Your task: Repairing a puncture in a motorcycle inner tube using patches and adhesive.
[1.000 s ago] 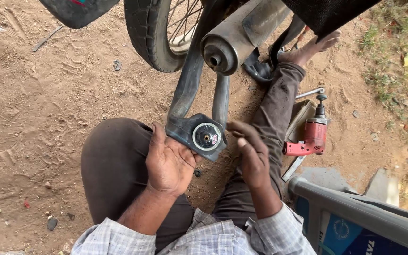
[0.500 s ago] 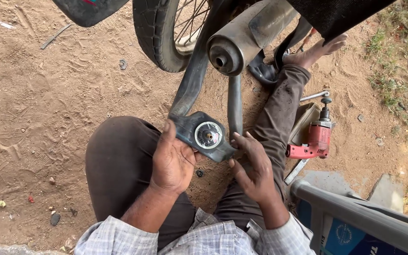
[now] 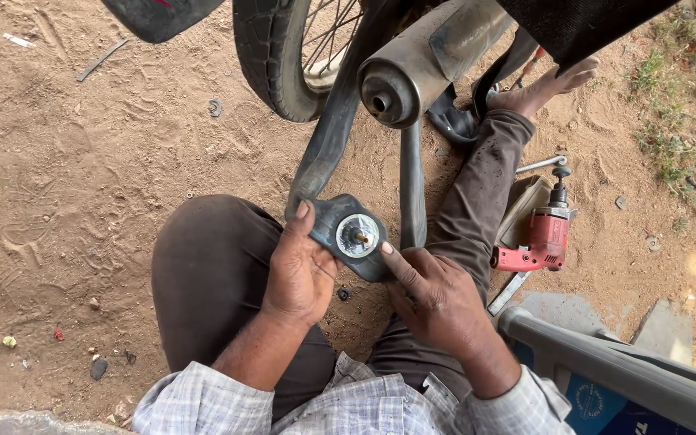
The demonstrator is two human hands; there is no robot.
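I sit on sandy ground with a black rubber inner tube hanging down from a motorcycle wheel. My left hand grips the folded end of the tube, where a round metal washer and valve stem show. My right hand rests against the tube from the right, its index finger stretched toward the valve. A second strand of the tube runs up behind my right hand.
A grey exhaust muffler hangs just above the hands. A red power drill and a metal wrench lie right of my outstretched leg. A grey and blue plastic crate stands at the lower right. Grass borders the right edge.
The view shifted slightly; both hands and the tube end sit lower and more to the right. My right hand's fingers opened out, with the index finger now pointing at the valve.
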